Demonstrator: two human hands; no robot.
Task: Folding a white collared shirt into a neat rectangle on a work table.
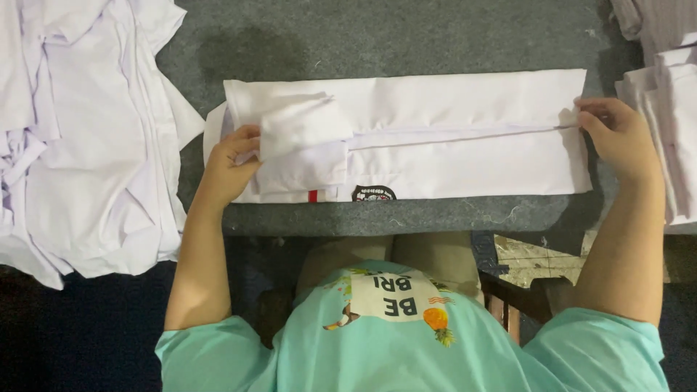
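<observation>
A white shirt (465, 138), folded into a long strip, lies across a grey table (406, 36). The left hand (231, 163) grips the folded sleeve end at the left; the right hand (617, 134) pinches the strip's right edge. A loose heap of white garments (80, 138) lies far left, and a neat stack of folded white cloth (671, 116) sits at the right.

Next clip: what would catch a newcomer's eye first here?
A long folded white shirt lies across the grey table at centre, the left hand gripping its folded sleeve end and the right hand pinching its far edge. A loose heap of white garments fills the left side.
</observation>
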